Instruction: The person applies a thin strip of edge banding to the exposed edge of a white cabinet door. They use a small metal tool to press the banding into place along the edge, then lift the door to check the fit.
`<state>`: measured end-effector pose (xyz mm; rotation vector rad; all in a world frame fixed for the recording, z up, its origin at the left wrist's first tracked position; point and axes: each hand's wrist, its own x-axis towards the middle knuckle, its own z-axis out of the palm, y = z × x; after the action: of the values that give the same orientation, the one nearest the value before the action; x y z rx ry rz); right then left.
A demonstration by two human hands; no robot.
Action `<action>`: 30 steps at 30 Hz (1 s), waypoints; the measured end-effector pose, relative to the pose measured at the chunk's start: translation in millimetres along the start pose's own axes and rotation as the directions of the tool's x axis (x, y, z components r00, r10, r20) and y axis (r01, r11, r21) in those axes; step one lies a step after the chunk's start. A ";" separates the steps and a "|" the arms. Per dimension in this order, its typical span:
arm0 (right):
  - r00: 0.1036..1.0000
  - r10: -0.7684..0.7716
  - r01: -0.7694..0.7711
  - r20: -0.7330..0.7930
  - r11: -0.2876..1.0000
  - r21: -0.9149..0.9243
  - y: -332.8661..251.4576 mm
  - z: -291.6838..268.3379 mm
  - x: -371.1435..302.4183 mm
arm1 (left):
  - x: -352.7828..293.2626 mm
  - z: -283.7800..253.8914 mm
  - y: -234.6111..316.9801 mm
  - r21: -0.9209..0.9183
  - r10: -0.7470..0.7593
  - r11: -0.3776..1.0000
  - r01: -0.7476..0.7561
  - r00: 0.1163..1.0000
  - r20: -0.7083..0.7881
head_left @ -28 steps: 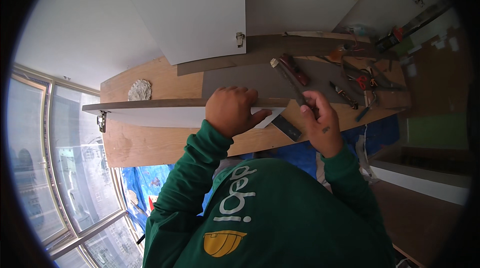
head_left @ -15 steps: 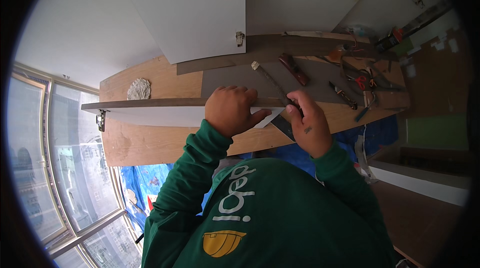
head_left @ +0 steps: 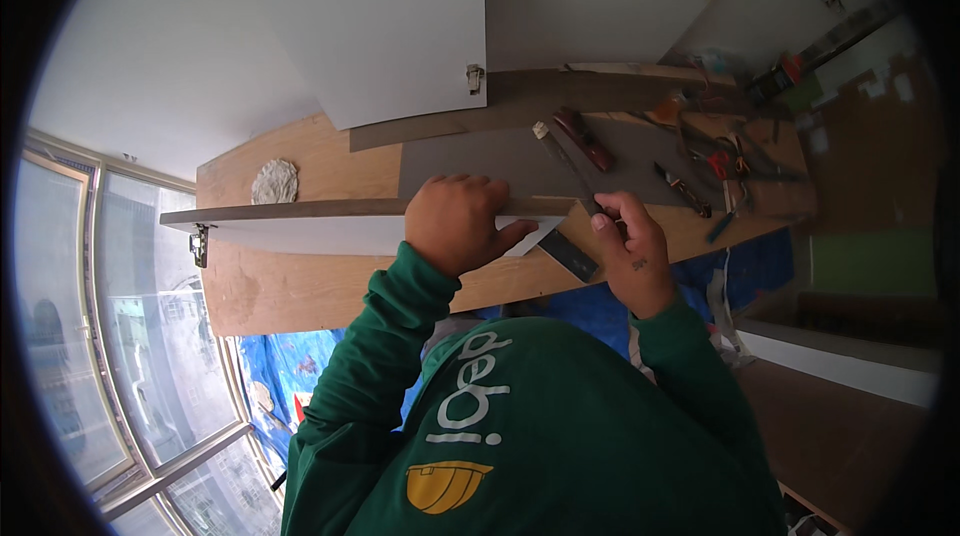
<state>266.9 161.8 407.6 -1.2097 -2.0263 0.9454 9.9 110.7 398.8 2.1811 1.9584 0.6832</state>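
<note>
A long white panel [head_left: 320, 234] with a brown edge stands on its side across the wooden worktop, a metal hinge [head_left: 199, 247] at its left end. My left hand [head_left: 455, 226] is clasped over the panel's top edge, thumb on the near face. At the panel's right end, my right hand [head_left: 636, 254] pinches the near end of a thin dark file-like bar [head_left: 572, 164]. The bar slants away to the left and ends in a pale tip. Beyond it lies a dark red tool [head_left: 583, 141]. A dark rectangular piece [head_left: 568, 255] shows below the panel's right end.
A utility knife [head_left: 683, 190] and several tools, one with red handles [head_left: 718, 165], lie on the worktop [head_left: 260, 286] at right. A crumpled whitish lump [head_left: 275, 182] sits behind the panel. A white board with a hinge [head_left: 473, 79] stands at the back. Blue sheeting [head_left: 735, 286] covers floor.
My right hand has moved slightly right and toward me, and the bar's pale tip has swung to the right. My left hand keeps its hold on the panel.
</note>
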 end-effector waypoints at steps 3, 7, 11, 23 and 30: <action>0.999 -0.032 0.030 0.044 0.999 0.030 -3.1 14.6 5.8 | 0.1 0.4 -0.1 0.014 0.015 1.000 -0.015 0.999 -0.030; 1.000 -0.016 0.016 0.022 0.999 0.032 16.5 10.2 -4.7 | 0.3 1.7 -1.2 0.016 0.026 1.000 -0.025 0.999 -0.043; 0.962 0.267 -0.270 0.051 0.959 0.086 37.3 -4.8 -13.0 | 0.2 2.0 -1.8 0.019 0.035 0.999 -0.034 0.998 -0.054; 0.991 0.054 -0.096 0.126 0.932 0.349 23.8 17.8 7.7 | -0.5 1.6 -0.1 0.027 0.038 0.999 -0.036 0.998 -0.052; 0.907 0.335 -0.420 0.254 0.717 0.556 27.9 0.4 7.6 | -1.3 0.6 0.8 0.022 0.026 0.999 -0.025 0.999 -0.038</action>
<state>277.0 177.9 385.8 -1.2219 -1.3815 1.7580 10.7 109.4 398.3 2.2255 1.9689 0.7163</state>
